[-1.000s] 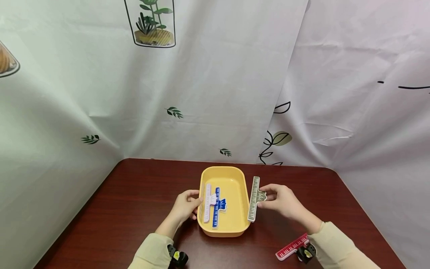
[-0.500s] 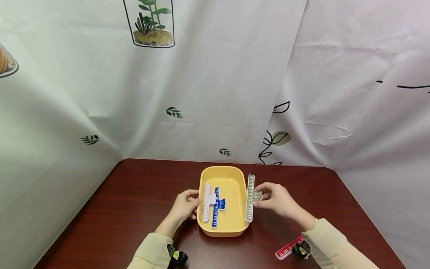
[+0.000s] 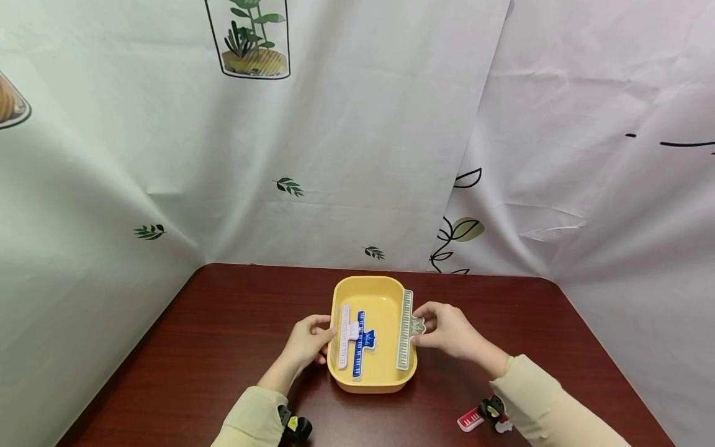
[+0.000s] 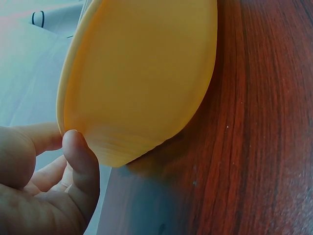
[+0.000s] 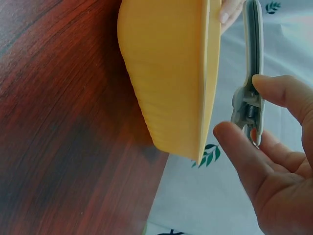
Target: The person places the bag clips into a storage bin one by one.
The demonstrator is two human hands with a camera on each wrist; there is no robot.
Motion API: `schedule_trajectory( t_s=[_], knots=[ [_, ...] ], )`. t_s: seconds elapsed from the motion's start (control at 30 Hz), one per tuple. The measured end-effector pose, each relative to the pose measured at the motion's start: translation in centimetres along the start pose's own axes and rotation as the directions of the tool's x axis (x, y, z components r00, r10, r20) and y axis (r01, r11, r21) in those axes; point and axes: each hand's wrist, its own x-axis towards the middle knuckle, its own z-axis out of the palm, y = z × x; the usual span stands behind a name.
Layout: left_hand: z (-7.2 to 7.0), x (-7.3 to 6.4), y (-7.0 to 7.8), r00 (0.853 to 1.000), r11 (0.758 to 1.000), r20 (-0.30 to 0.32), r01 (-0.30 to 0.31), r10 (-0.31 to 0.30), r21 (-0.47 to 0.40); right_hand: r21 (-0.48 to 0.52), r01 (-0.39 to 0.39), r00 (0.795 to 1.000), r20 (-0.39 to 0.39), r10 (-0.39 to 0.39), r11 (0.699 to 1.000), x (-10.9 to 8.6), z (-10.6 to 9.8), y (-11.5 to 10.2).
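A yellow plastic tub (image 3: 385, 388) stands on the table. My left hand (image 3: 304, 341) grips its left rim between thumb and index finger; the left wrist view shows the thumb (image 4: 78, 147) against the tub's outer wall. With my right hand (image 3: 449, 331) I pinch the tab of a long olive-green clip (image 3: 404, 329) with a piano-key pattern. This clip is above the tub's right rim, and a spring (image 5: 250, 110) shows on its side in the right wrist view. Inside the tub lie a pale pink clip (image 3: 344, 338) and a blue clip (image 3: 359, 347), side by side at the left.
A red clip (image 3: 470, 420) lies on the dark wood table (image 3: 240, 329), partly hidden beneath my right wrist and its camera (image 3: 491, 410). White patterned cloth (image 3: 357, 155) hangs behind the table and along its sides.
My right hand has moved left with the olive-green clip, from beside the tub to over its right rim. My right sleeve and wrist camera now cover more of the red clip. The left hand stays put.
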Motion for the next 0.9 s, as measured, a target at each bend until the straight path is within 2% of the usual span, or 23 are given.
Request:
schedule_trajectory(
  t_s=[0.3,0.6,0.9],
  knots=[
    [0.0,0.1,-0.2,1.000,1.000,-0.002,-0.008,0.008,-0.006,-0.150,0.048,0.999,-0.003,-0.049,0.988,0.5,0.6,-0.7],
    [0.0,0.1,-0.1,1.000,1.000,0.004,-0.010,0.010,-0.005,-0.156,0.014,0.999,0.034,-0.009,0.988,0.8,1.4,-1.4],
    [0.1,0.2,-0.2,1.000,1.000,-0.014,-0.009,0.009,0.003,-0.235,0.050,0.997,0.066,-0.035,0.971,1.5,2.2,-2.2]
  ],
)
